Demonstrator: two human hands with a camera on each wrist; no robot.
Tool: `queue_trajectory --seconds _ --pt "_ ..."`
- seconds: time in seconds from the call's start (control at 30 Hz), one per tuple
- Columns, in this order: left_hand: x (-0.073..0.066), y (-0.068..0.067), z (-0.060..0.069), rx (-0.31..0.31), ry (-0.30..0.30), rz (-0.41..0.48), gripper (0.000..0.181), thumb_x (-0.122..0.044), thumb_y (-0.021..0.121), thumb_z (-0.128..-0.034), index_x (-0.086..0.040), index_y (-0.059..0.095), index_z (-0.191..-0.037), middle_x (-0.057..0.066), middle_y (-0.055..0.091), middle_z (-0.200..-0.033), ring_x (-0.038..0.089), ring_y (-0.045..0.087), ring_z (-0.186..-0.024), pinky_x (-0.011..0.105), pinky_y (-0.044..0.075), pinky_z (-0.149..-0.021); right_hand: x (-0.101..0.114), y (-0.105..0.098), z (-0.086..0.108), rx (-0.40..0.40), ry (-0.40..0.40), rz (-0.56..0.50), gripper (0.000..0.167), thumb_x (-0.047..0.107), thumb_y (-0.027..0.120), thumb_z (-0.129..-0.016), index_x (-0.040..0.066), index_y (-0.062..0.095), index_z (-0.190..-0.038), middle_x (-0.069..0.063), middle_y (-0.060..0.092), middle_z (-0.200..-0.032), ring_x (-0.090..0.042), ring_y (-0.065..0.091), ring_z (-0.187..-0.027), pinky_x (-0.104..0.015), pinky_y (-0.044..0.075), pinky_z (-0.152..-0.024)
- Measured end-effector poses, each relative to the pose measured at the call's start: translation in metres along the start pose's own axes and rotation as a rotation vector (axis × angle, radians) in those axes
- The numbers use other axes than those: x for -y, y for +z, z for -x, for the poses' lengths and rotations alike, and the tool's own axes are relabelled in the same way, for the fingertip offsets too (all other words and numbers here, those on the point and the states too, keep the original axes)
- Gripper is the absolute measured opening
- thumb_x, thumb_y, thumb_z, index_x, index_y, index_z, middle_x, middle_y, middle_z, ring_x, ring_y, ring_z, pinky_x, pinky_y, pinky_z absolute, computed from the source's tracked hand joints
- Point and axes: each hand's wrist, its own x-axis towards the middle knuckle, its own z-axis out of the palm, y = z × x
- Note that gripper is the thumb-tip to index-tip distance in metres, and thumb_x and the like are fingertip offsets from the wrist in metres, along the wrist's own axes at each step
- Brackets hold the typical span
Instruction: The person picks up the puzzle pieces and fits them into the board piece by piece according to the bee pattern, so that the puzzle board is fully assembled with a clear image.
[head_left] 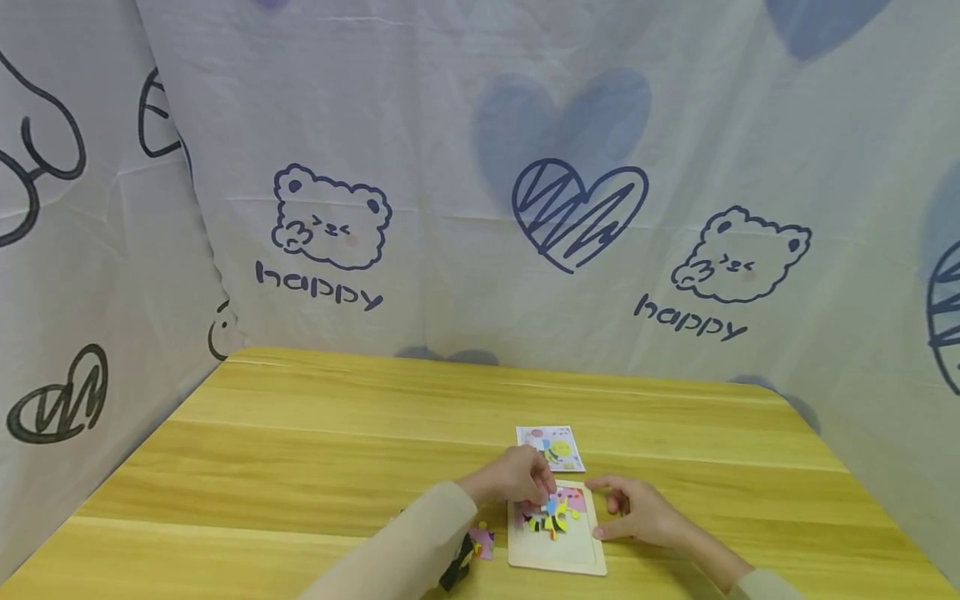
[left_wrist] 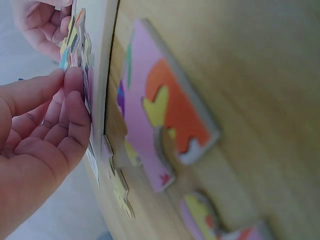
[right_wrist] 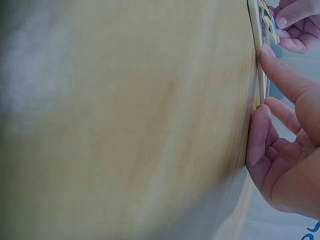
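The wooden puzzle tray [head_left: 558, 560] lies on the table, its upper part holding several joined puzzle pieces [head_left: 557, 521] with a yellow, black and blue bee picture. My left hand [head_left: 519, 477] reaches over the tray's upper left and pinches a puzzle piece between thumb and forefinger; the fingers hide most of that piece. On the tray's right side, my right hand [head_left: 643, 512] touches the rim with thumb and forefinger spread along it. In the right wrist view its thumb [right_wrist: 285, 75] rests against the tray's edge [right_wrist: 258, 50].
A picture card [head_left: 558, 450] with a bee lies just beyond the tray. Loose pieces, among them a pink and orange puzzle piece [left_wrist: 155, 105], lie left of the tray, partly behind the left sleeve [head_left: 408, 546]. A printed cloth [head_left: 450, 250] hangs behind the table.
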Motion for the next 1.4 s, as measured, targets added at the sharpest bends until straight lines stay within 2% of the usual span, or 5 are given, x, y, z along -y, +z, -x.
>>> queue_trajectory --seconds 0.23,0.43,0.7,0.9,1.4 --pt "-0.003 0.002 0.001 -0.003 -0.027 -0.066 0.014 0.013 0.063 -0.0726 0.0 0.06 -0.07 0.005 0.055 -0.059 0.013 0.05 -0.048 0.021 0.046 -0.046 0.0 0.0 0.0 0.0 0.003 0.015 0.063 0.021 0.076 -0.07 -0.007 0.048 -0.12 -0.004 0.043 -0.074 -0.006 0.036 -0.051 -0.016 0.032 -0.041" --pt "0.0 -0.004 0.002 0.019 0.018 -0.084 0.014 0.014 0.065 -0.0703 0.001 0.062 -0.071 0.004 0.054 -0.057 0.012 0.05 -0.046 0.021 0.045 -0.045 0.0 0.0 0.0 0.002 -0.004 0.008 0.063 0.02 0.076 -0.071 -0.007 0.047 -0.12 -0.004 0.042 -0.073 -0.007 0.037 -0.053 -0.016 0.032 -0.042" --pt "0.009 -0.012 0.002 0.098 0.123 -0.204 0.028 0.003 0.079 -0.0599 -0.005 0.066 -0.084 0.003 0.054 -0.065 0.005 0.045 -0.055 0.016 0.039 -0.05 0.001 0.0 0.0 -0.01 -0.01 0.02 0.062 0.019 0.076 -0.07 -0.007 0.048 -0.119 -0.004 0.043 -0.073 -0.007 0.038 -0.055 -0.016 0.033 -0.043" --pt "0.012 -0.011 0.002 0.144 0.14 -0.251 0.03 -0.002 0.08 -0.0598 -0.007 0.065 -0.085 -0.003 0.049 -0.061 0.005 0.042 -0.055 0.016 0.038 -0.052 0.002 0.001 0.001 -0.015 -0.006 0.028 0.063 0.019 0.076 -0.07 -0.006 0.048 -0.12 -0.004 0.043 -0.074 -0.007 0.038 -0.055 -0.016 0.033 -0.043" --pt "0.009 -0.008 0.001 0.145 0.168 -0.396 0.028 -0.011 0.081 -0.0629 -0.01 0.065 -0.086 -0.006 0.048 -0.061 0.003 0.041 -0.055 0.015 0.038 -0.053 0.002 0.0 0.001 -0.014 -0.01 0.029 0.063 0.02 0.076 -0.07 -0.008 0.048 -0.119 -0.004 0.043 -0.073 -0.007 0.039 -0.055 -0.016 0.033 -0.043"
